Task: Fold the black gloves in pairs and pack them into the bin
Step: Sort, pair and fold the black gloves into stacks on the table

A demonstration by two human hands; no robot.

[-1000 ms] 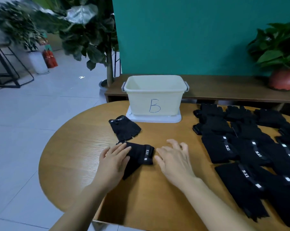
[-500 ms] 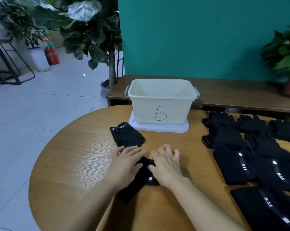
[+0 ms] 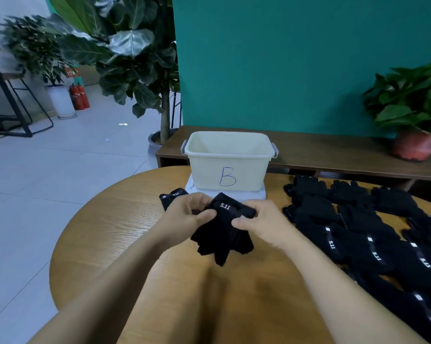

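A black glove (image 3: 223, 230) with a white "5.11" label hangs above the round wooden table (image 3: 105, 234), its fingers pointing down toward me. My left hand (image 3: 184, 217) grips its cuff on the left, and my right hand (image 3: 261, 220) pinches the cuff on the right. A second black glove (image 3: 171, 197) lies flat on the table just behind my left hand, partly hidden by it. The cream bin (image 3: 228, 161) marked "B" stands behind the gloves on a white lid, and what I see of its inside holds nothing.
Several more black gloves (image 3: 353, 232) are spread over the table's right side. A low wooden bench (image 3: 321, 151) runs behind the table with a potted plant (image 3: 415, 115) on it. A tall leafy plant (image 3: 135, 58) stands at the back left.
Both hands, which lay flat on the glove on the table, have closed on its cuff and lifted it up toward the bin. My view has tilted upward.
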